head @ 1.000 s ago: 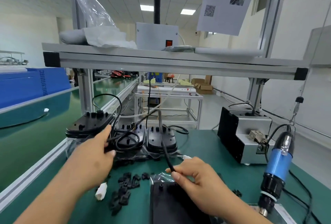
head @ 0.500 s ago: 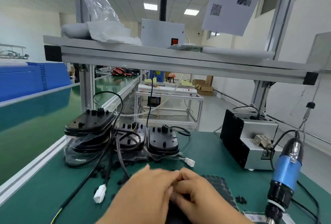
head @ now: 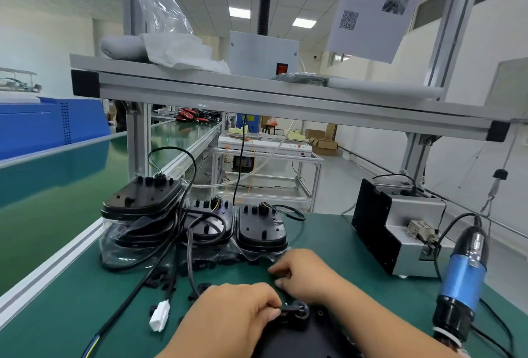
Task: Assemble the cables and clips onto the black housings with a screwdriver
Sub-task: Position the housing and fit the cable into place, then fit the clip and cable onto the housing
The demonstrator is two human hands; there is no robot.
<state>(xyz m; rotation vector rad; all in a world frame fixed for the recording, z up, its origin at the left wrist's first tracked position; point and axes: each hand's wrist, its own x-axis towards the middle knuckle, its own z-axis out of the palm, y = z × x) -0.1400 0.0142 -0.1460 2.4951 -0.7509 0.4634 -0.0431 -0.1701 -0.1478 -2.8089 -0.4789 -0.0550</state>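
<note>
The table mat (head: 328,232) is dark green; the housings (head: 261,232) and cables (head: 189,254) are black, one connector (head: 160,318) white. The screwdriver (head: 463,277) is blue with a black nose.

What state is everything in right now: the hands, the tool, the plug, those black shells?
left hand: pinches a black part on the near housing.
right hand: curled beside it; grip unclear.
screwdriver: untouched, at the right.
white connector: unplugged, lying on the mat.
stacked housings: bagged, cables trailing out.
</note>
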